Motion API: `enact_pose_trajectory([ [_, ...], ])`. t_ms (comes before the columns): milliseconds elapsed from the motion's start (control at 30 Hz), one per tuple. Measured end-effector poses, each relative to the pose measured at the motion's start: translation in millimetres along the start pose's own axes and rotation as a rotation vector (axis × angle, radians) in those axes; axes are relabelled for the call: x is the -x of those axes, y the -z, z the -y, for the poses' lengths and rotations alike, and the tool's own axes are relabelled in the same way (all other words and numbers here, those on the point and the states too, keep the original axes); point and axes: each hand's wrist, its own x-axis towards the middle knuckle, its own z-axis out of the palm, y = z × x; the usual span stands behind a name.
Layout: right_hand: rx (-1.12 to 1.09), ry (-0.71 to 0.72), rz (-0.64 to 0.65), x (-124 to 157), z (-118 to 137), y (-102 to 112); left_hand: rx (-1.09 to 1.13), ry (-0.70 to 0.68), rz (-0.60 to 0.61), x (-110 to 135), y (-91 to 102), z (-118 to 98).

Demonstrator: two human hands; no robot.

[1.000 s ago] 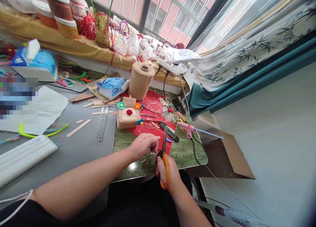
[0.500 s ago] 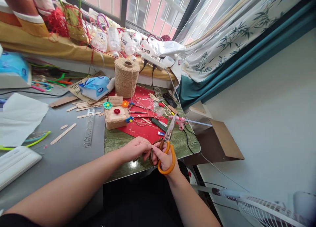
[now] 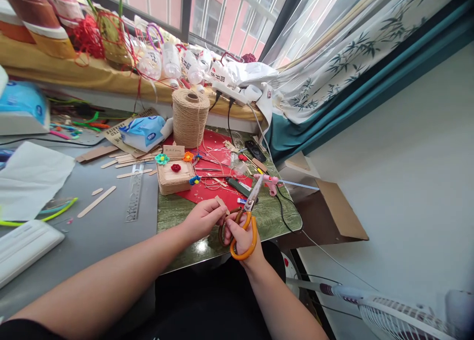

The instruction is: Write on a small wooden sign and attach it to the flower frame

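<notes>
My left hand [image 3: 205,216] is closed, and a short flat piece of pale wood, like a craft stick end [image 3: 221,203], pokes out above its fingers. Close beside it, my right hand [image 3: 239,234] is closed with the orange-handled scissors [image 3: 253,196] hanging in it. One handle loop lies over the hand; the blades point up and away, over the table. The fingertips of both hands nearly meet, and what lies between them is partly hidden. Beyond my hands stands a twine-wrapped box [image 3: 174,179] with small coloured flowers on it.
A twine spool [image 3: 190,118] stands behind the box. A pink glue gun [image 3: 267,181] lies past the scissors' tips, its cord over the table's right edge. The red sheet [image 3: 196,198] carries tools and scraps. Left are a clear ruler [image 3: 134,194] and loose craft sticks [image 3: 97,202].
My hands have drawn slightly apart, and the scissors have shifted a little left and down. The wooden piece now shows upright above my left fingers.
</notes>
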Motion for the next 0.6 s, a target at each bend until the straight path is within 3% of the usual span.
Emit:
enact_pose_trajectory([
  [133, 0.092, -0.073, 0.062, 7, -3, -5, 0.013, -0.072, -0.131, -2, 2.9, 6],
  [367, 0.144, 0.039, 0.395, 22, -14, -3, 0.028, -0.168, -0.222, -1, 3.0, 9],
  [600, 0.319, 0.139, 0.456, 30, -13, -1, 0.067, -0.255, -0.282, 0, 3.7, 5],
])
